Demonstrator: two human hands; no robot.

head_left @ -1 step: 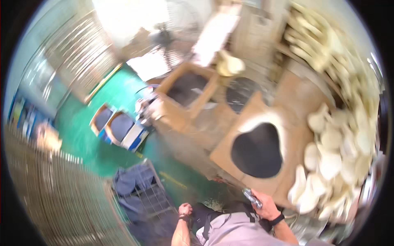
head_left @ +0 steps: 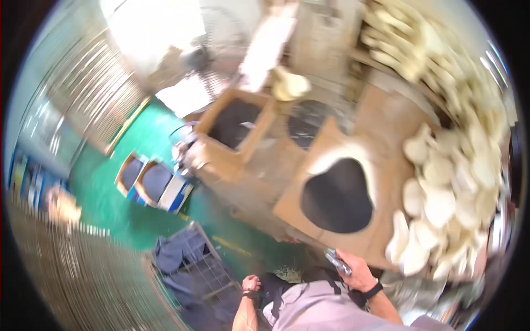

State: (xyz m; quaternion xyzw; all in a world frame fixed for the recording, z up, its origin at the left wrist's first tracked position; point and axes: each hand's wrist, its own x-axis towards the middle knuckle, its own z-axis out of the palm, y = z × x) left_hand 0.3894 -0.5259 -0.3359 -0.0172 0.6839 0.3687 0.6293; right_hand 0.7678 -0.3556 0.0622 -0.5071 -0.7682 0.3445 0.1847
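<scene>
My right hand (head_left: 358, 271) is closed round a short silver metal tool (head_left: 338, 262), held low by the front edge of the bench; blur hides its exact kind. My left hand (head_left: 251, 283) hangs by my side, fingers curled and nothing showing in them. It is nearest to a wire cart (head_left: 218, 270) with dark blue cloth-like pieces. Beyond my right hand, a dark rounded sheet (head_left: 338, 196) lies on cardboard (head_left: 287, 207), with white, powdery-looking marking along its far and right sides. Neither hand touches that sheet.
Pale, saddle-shaped pieces (head_left: 439, 207) are heaped on the right, with more on a shelf (head_left: 408, 33) above. A cardboard box (head_left: 210, 132) with dark contents stands at the bench's far left. Smaller boxes (head_left: 154, 182) sit on the green floor. Stacked racks (head_left: 61, 276) line the left.
The whole view has turned slightly, so the bench and boxes sit a little farther left. My right hand keeps hold of the silver tool; my left hand stays low and curled.
</scene>
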